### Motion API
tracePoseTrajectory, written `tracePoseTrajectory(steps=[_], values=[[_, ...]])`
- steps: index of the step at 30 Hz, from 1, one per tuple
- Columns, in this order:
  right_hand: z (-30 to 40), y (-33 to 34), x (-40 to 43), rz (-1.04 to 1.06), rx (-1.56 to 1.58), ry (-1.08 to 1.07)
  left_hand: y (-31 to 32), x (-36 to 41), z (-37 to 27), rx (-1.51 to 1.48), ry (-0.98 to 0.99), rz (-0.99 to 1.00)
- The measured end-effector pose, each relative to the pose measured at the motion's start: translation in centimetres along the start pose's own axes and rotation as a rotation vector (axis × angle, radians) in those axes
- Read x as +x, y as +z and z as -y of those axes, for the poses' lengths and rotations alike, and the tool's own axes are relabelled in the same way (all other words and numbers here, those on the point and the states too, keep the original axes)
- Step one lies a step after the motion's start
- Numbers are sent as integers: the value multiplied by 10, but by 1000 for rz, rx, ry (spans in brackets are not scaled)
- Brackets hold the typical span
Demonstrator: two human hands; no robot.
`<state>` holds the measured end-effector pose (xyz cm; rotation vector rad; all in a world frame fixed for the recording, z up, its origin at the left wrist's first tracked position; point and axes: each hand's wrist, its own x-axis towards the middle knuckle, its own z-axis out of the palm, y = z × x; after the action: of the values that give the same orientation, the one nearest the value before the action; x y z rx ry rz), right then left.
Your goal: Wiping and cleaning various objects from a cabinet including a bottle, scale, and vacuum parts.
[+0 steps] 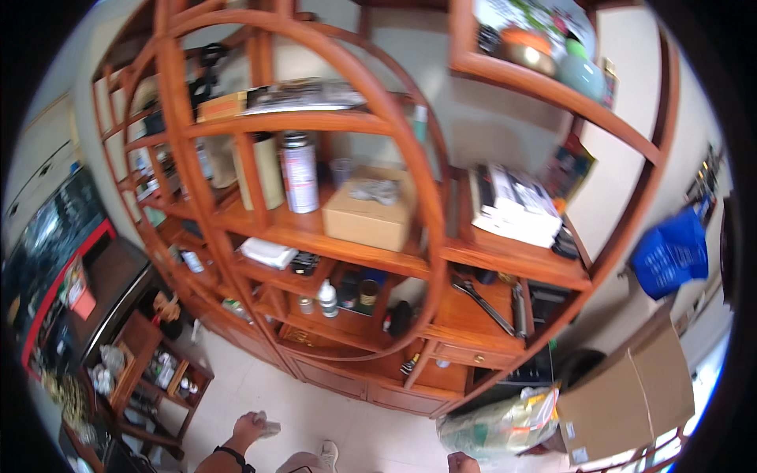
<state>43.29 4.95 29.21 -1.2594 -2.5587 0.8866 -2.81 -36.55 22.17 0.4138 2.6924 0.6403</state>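
My left hand (248, 427), with a dark band on its wrist, is low in the view above the pale floor. It is closed on a small greyish item (270, 430), perhaps a folded cloth; blur hides what it is. At the bottom edge, my right hand (463, 463) shows only in part, its fingers curled. Whether it holds anything cannot be made out. Before me stands a reddish wooden display shelf (284, 123) with a round frame. It bears a cardboard box (369, 222), a spray can (300, 174) and a stack of books (513, 207).
An adjustable wrench (485, 307) lies on a lower right shelf. Plastic-wrapped goods (500, 423) and a large cardboard sheet or box (627, 396) stand at right. A blue bag (671, 254) hangs above. A small wooden stand (139, 360) with several items is at left.
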Motion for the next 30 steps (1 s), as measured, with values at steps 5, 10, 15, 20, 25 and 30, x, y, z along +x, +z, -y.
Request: tracePoseTrajectory(steps=[5, 10, 15, 20, 25, 30], values=[[39, 15, 47, -21, -84, -43, -27, -14, -5, -161, -44, -122], [39, 77, 55, 236, 89, 35, -28, -21, 45, -150, -202, 21], [-18, 149, 47, 330, -203, -47, -33, 20, 102, -258, -197, -12], [67, 198, 73, 486, -117, 297, -58, 78, 174, -439, -249, -22], [201, 244, 110, 514, 60, 299, -82, 122, 227, -415, -325, 64], [254, 272, 127, 596, 218, 493, -69, 148, 281, -600, -410, -9]])
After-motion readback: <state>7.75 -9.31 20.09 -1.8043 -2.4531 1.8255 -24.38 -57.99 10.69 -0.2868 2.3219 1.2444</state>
